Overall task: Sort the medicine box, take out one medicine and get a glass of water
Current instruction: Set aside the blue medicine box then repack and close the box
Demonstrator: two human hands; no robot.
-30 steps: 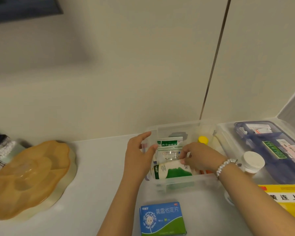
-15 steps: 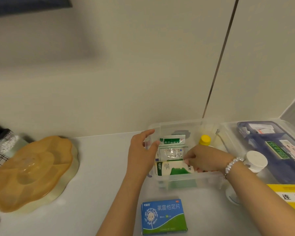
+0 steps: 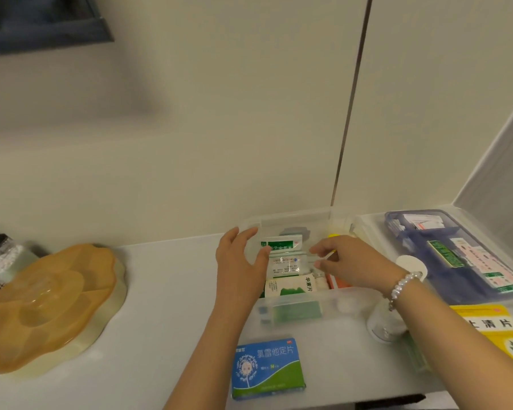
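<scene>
The clear plastic medicine box [image 3: 296, 313] stands on the white counter against the wall. Green-and-white sachets [image 3: 282, 245], a clear zip bag [image 3: 285, 264] and a white-green carton [image 3: 290, 287] stand upright in its left part. A yellow-capped bottle [image 3: 333, 235] shows at the back. My left hand [image 3: 240, 261] grips the box's left wall, thumb against the sachets. My right hand [image 3: 347, 261] hovers over the box's middle, fingers apart beside the zip bag, holding nothing. A blue-green medicine carton [image 3: 267, 368] lies on the counter in front of the box.
A tray with a blue insert and more packets [image 3: 456, 255] sits to the right. A white-capped clear bottle [image 3: 409, 266] and a yellow carton [image 3: 492, 324] lie under my right forearm. An orange lobed dish [image 3: 48, 303] sits at the left. The counter's front edge runs along the bottom right.
My right hand has let go of the packets and lifted slightly to the right, fingers opening. My left hand stays on the box's left wall. The view has shifted a little.
</scene>
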